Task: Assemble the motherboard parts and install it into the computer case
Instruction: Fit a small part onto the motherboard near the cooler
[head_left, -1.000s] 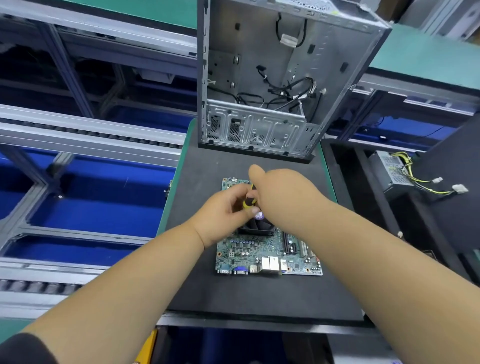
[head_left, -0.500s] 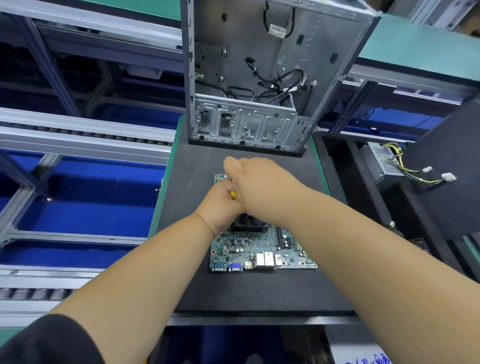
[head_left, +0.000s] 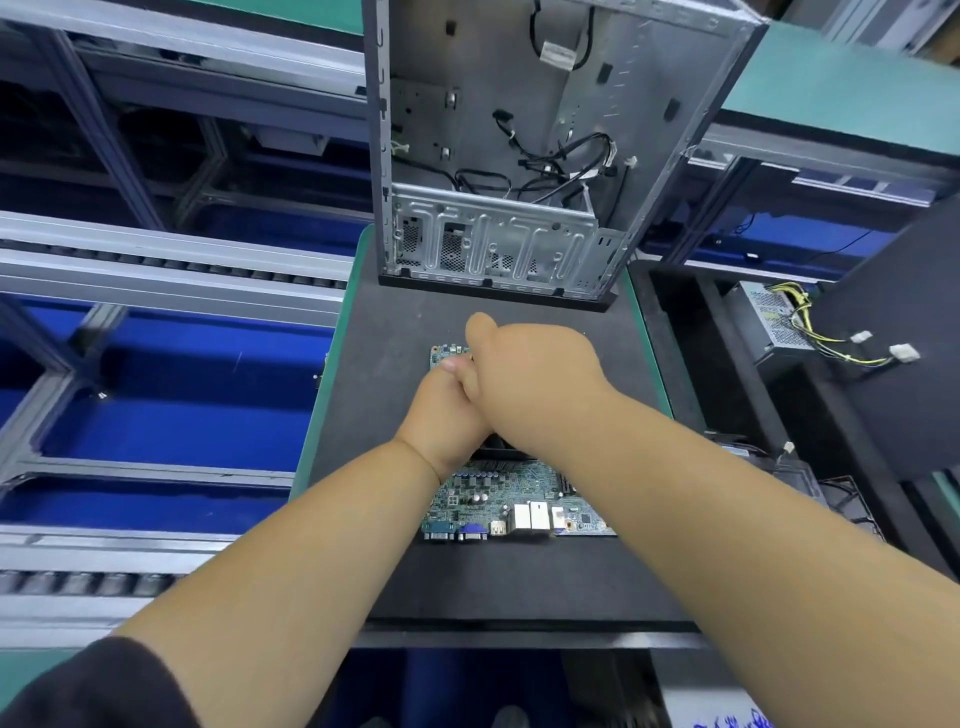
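A green motherboard (head_left: 519, 493) lies flat on the black mat (head_left: 467, 582), its port row facing me. Over the board's far half my two hands are pressed together. My right hand (head_left: 530, 384) is a fist with the thumb up, gripping a screwdriver whose yellow handle (head_left: 470, 357) barely shows. My left hand (head_left: 447, 410) curls in beneath it, fingers on the same tool. A black cooler fan (head_left: 498, 449) peeks out under the hands. The open grey computer case (head_left: 519, 104) stands beyond the board, loose black cables inside.
A power supply (head_left: 774, 322) with yellow wires and white plugs sits in a black bin to the right. Metal conveyor rails (head_left: 156, 260) with blue bays run along the left. Only a narrow strip of mat separates the case from my hands.
Both hands shifted slightly toward the board's far left corner. My left fingers tucked in under the right fist, and the yellow handle is now almost hidden.
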